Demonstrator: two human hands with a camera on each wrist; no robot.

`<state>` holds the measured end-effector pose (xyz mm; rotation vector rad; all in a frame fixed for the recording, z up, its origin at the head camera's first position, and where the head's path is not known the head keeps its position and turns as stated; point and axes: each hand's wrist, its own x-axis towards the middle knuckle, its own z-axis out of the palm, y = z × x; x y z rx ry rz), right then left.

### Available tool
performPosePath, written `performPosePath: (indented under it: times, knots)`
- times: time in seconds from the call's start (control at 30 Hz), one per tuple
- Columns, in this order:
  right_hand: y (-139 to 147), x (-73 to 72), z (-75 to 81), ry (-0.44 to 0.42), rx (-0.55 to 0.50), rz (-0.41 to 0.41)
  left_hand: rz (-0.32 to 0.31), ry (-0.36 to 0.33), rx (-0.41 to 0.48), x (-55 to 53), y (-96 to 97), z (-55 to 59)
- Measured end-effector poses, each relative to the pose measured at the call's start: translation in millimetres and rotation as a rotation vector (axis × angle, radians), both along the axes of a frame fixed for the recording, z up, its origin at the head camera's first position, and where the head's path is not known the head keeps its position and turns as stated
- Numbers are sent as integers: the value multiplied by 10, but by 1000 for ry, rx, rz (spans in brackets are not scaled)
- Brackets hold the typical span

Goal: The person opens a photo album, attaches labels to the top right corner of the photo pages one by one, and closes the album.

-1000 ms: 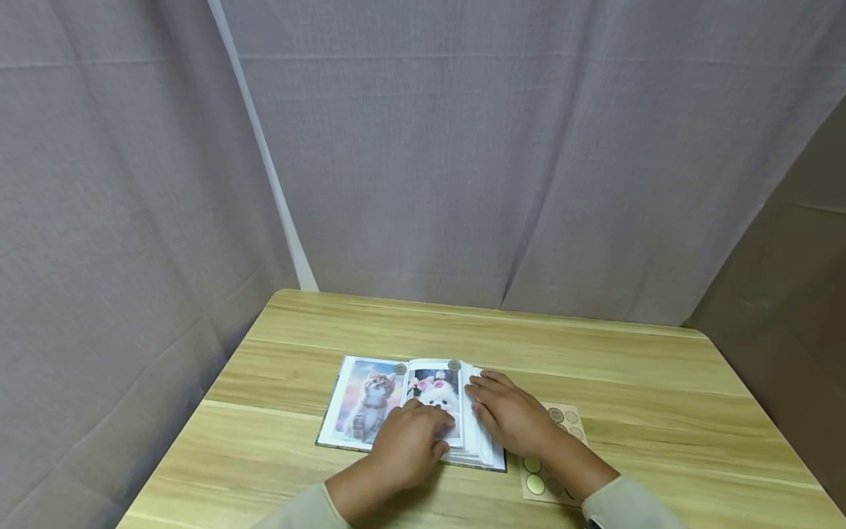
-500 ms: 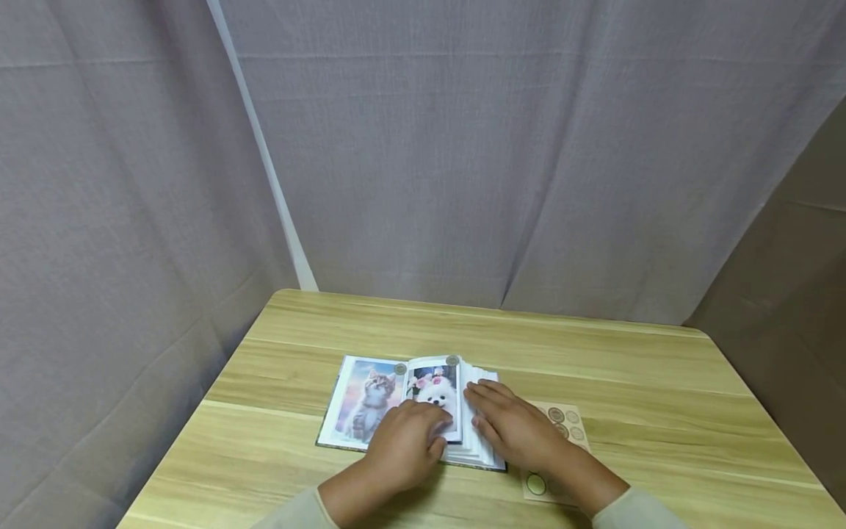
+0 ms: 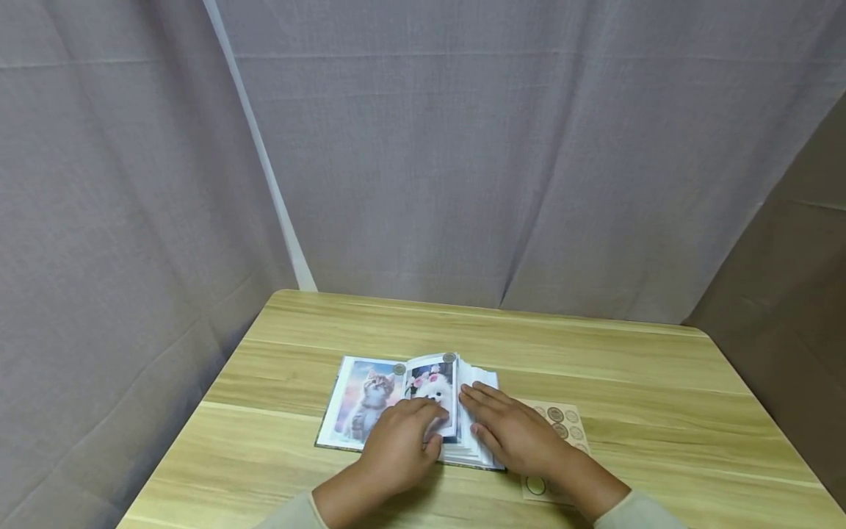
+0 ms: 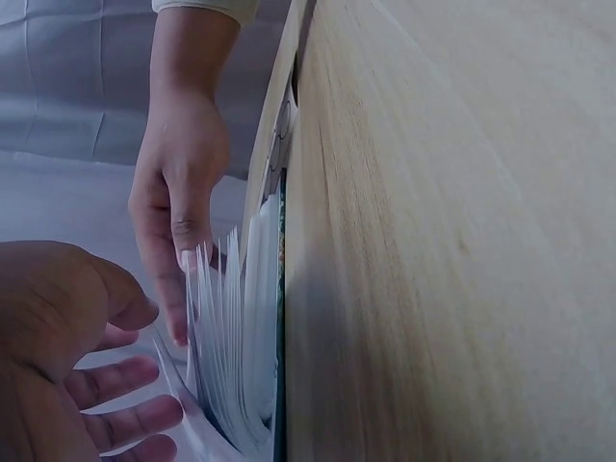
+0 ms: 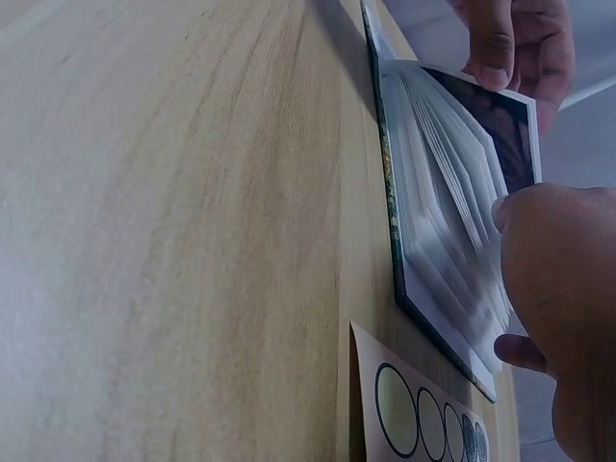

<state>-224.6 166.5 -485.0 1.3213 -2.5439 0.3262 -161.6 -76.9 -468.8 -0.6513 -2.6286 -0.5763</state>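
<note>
Photo album [image 3: 391, 393] lies spread on the table [image 3: 661, 411], under both hands. Left hand [image 3: 399, 441]: fingers relaxed over the dog-photo page [image 3: 428, 376], thumb apart. Right hand [image 3: 515, 430]: fingers extended onto the page stack [image 3: 468, 441].

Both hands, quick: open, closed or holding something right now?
Left hand: open, over the dog-photo page, no firm hold visible.
Right hand: open, resting against the page stack.
</note>
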Motion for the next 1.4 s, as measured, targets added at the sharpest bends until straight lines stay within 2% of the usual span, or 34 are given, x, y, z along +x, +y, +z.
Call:
performPosePath:
  times: [0.23, 0.43, 0.8, 1.1, 1.4]
  knots:
    - [8, 9, -10, 0, 11, 14, -17, 74, -4, 18, -19, 11]
    - [20, 21, -28, 2, 25, 11, -26, 104, 12, 21, -44, 14]
    - [23, 39, -43, -49, 68, -24, -34, 110, 3, 28, -71, 8]
    - [24, 50, -39, -91, 78, -39, -47, 141, 21, 20, -86, 22]
    - [10, 53, -27, -107, 84, -37, -32, 120, 34, 30, -111, 42]
